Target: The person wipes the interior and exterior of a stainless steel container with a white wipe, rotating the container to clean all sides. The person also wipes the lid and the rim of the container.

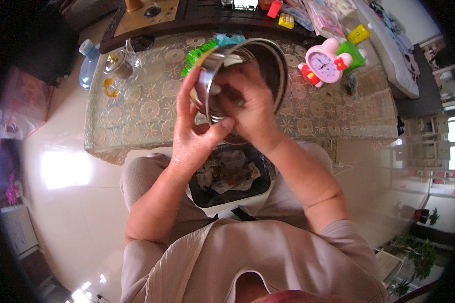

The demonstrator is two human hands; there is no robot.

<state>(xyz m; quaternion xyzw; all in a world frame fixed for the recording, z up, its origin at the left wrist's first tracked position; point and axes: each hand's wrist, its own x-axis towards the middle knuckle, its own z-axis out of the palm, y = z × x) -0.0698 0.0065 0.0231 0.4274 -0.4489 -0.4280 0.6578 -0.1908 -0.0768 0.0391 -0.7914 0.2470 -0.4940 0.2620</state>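
Observation:
My left hand (pixel 191 132) grips a small stainless steel bowl (pixel 204 77) by its side, thumb near the rim and fingers around the outside. The bowl is tipped so that its mouth faces right. My right hand (pixel 256 110) reaches into that mouth, its fingers curled and blurred by motion. Whether the fingers hold anything cannot be made out. Just behind the hands is a larger round steel vessel (pixel 283 72), partly covered by them. Below, between my knees, a black waste bin (pixel 266 181) contains crumpled paper and scraps.
A patterned tablecloth (pixel 148 117) covers the table. On it are a pink alarm clock (pixel 323 66), a green crinkled object (pixel 197 57), a glass teapot (pixel 123 68) and an orange ring-shaped piece (pixel 109 88). A blue plastic bottle (pixel 88 66) stands at the left edge.

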